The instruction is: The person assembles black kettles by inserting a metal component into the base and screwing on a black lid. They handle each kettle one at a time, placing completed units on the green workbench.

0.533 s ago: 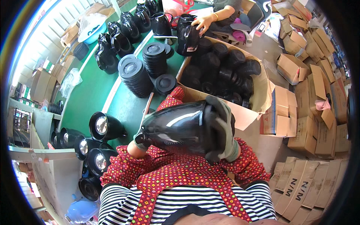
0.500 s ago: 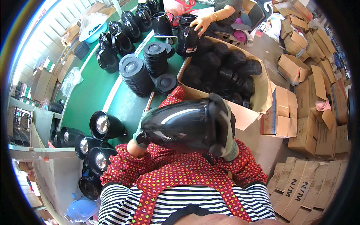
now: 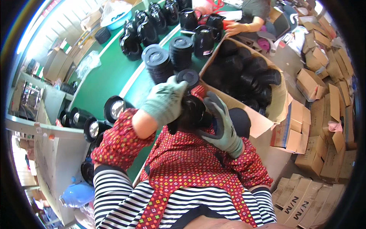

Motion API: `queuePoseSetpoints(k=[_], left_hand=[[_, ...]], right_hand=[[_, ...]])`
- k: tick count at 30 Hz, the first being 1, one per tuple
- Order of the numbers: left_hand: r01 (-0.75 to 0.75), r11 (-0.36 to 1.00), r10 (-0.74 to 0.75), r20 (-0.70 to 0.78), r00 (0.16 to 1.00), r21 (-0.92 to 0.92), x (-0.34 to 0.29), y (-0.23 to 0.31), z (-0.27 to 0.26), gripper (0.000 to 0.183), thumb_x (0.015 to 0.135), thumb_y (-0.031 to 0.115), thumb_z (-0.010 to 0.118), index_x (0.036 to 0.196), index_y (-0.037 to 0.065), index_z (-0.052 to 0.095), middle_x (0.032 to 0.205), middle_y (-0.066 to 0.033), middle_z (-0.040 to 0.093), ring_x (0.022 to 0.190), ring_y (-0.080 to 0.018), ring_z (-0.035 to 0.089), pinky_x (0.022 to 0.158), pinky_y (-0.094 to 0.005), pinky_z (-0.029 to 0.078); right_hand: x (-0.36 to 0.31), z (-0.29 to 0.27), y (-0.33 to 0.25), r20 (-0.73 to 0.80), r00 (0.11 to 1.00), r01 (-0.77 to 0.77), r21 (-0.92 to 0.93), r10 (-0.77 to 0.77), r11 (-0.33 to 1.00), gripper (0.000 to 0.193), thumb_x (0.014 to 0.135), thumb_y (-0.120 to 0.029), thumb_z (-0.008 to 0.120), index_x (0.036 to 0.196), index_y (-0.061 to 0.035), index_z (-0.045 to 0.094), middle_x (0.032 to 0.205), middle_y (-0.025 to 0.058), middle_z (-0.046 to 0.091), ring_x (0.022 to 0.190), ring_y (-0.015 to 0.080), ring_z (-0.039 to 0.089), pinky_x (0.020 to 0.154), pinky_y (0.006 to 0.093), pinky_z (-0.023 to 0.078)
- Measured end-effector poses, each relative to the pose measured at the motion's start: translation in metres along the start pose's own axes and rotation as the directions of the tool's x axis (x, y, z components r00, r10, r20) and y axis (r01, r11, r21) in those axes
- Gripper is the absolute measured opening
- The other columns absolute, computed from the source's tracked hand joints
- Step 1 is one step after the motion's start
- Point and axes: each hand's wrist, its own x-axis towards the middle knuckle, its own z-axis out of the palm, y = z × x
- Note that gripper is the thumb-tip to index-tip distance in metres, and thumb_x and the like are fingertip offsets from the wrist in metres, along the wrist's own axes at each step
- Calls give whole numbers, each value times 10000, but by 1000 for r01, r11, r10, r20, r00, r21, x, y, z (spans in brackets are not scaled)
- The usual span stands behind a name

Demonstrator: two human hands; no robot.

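Note:
A glossy black jug-shaped housing (image 3: 193, 111) is upended in front of my chest, its narrow end toward me. Closed fingers of my left hand (image 3: 164, 100), in a grey-green knit glove, grip its upper left side; the fingertips are partly hidden. On its right side my right hand (image 3: 225, 128), gloved alike with a dark palm, cups it between thumb and fingers. Just beyond lies a round black lid (image 3: 188, 77). Two stacks of black discs, one nearer (image 3: 156, 57) and one farther (image 3: 181, 45), stand behind it on the green table (image 3: 101, 76).
Several black jugs (image 3: 148, 28) line the table's far side. Right of the table, a carton (image 3: 280, 103) holds dark cylindrical parts. Black housings with shiny insides (image 3: 114, 108) lie at left. A co-worker's hand (image 3: 237, 28) is near the far jugs. Cartons (image 3: 322, 149) crowd the right.
The housing has turned from lying sideways to pointing toward me, and both hands have shifted their hold. My left hand rose over it. The co-worker's hand left one jug and moved right.

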Motion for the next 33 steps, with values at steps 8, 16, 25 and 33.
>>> queuePoseSetpoints(k=[8, 16, 25, 33], left_hand=[[-335, 749, 212, -272, 939, -571, -38, -36, -11, 823, 841, 18, 811, 1591, 68, 477, 1605, -235, 470, 1476, -398, 514, 1191, -460, 457], [-372, 855, 355, -116, 928, -361, -59, 5, 33, 827, 703, 337, 963, 1445, 201, 624, 1706, -318, 237, 1573, -556, 253, 1260, -655, 274], [-418, 892, 426, 9, 905, -173, -38, -2, 11, 897, 640, 339, 956, 1476, 235, 646, 1692, -305, 309, 1561, -536, 307, 1233, -626, 346], [-656, 748, 658, 13, 753, 100, -10, -12, -9, 615, 644, 299, 922, 1245, 228, 810, 1718, -224, 305, 1593, -500, 250, 1275, -650, 287]], right_hand=[[10, -27, -8, 198, 978, -20, -189, 58, 982, 982, 644, -189, 983, 1534, -129, 573, 1545, 243, 511, 1412, 460, 529, 1177, 525, 449], [5, -41, -14, 322, 944, 7, -247, 75, 969, 794, 614, -145, 919, 1373, -140, 684, 1565, 322, 481, 1416, 535, 527, 1180, 541, 443], [21, -40, -28, 342, 932, -2, -319, 117, 948, 668, 673, -174, 917, 1295, -95, 686, 1531, 344, 474, 1359, 525, 553, 1139, 544, 472], [37, -45, -17, 431, 900, 66, -258, 54, 964, 612, 703, -188, 875, 1287, -101, 714, 1577, 324, 451, 1376, 512, 539, 1156, 544, 456]])
